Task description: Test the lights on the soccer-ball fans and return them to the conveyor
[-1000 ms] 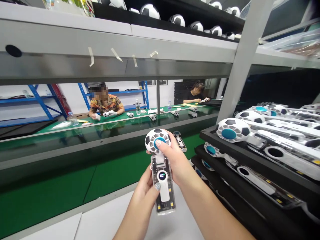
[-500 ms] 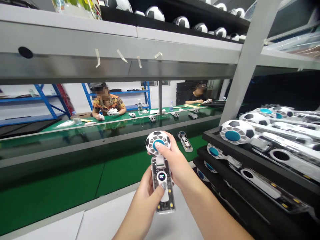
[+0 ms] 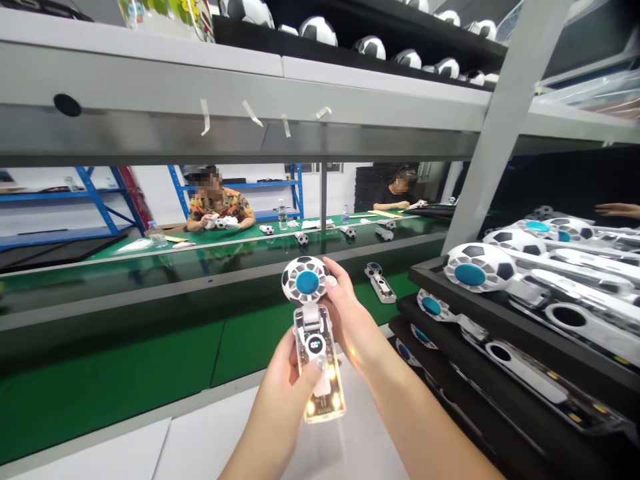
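In front of me I hold a handheld fan (image 3: 306, 284), upright, with a football-patterned head, a blue centre disc and a clear body. Its round display (image 3: 315, 345) reads 100, and yellowish lights glow inside the body. My left hand (image 3: 286, 377) is closed round the body from the left, thumb on the front below the display. My right hand (image 3: 353, 313) grips the right side of the head and neck, its thumb at the head's edge; its other fingers are partly hidden behind. Another similar fan (image 3: 381, 285) lies on the green belt beyond my right hand.
Black trays (image 3: 425, 277) stacked at right hold several similar fans. A green conveyor belt (image 3: 150, 347) crosses ahead, beyond the white worktop (image 3: 215, 433). A shelf (image 3: 380, 100) overhead carries more ball-shaped heads. Two people sit across the belt; another person's hand (image 3: 619, 211) shows at far right.
The lights in the fan's body have come on. My right thumb has moved off the blue disc to the head's edge. Another person's hand has appeared at far right.
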{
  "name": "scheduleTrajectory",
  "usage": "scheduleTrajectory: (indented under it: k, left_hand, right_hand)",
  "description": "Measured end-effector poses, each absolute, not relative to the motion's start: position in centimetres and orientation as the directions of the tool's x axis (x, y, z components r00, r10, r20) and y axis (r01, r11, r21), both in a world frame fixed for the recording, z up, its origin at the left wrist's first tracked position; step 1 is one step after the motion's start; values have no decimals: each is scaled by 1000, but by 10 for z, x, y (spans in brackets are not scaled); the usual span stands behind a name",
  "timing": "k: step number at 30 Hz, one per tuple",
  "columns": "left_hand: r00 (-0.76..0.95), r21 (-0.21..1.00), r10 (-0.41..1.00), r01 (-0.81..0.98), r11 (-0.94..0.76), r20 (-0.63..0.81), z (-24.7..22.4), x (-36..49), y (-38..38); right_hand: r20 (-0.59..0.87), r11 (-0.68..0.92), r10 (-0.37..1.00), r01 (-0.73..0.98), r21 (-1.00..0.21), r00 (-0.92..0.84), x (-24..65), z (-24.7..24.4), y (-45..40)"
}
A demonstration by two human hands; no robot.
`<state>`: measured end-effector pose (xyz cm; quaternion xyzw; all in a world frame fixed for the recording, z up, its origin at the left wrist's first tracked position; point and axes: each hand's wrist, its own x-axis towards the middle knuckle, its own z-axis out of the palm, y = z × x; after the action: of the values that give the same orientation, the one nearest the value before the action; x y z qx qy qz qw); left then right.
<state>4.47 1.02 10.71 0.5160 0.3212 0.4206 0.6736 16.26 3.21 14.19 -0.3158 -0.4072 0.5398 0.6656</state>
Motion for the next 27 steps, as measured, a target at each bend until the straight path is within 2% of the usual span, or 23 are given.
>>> scheduleTrajectory:
  k: [4,10,19,27]
  left_hand:
    - [373,945,927,-315,86,39,117,39,13]
    - [241,956,968,-293,-1,75,127,30,15]
    - [277,963,954,-268,-37,114,125,21,10]
    - [297,934,943,-354,-40,152,121,17,10]
  right_hand:
    - [229,221,973,-386,-896,26,164,142,31]
    - [197,159,976,-319,-934,-90,160,143,25]
    - [161,109,959,-223,-969,-234,154,143,18]
    - [180,114,950,-255,-960,-254,151,141,16]
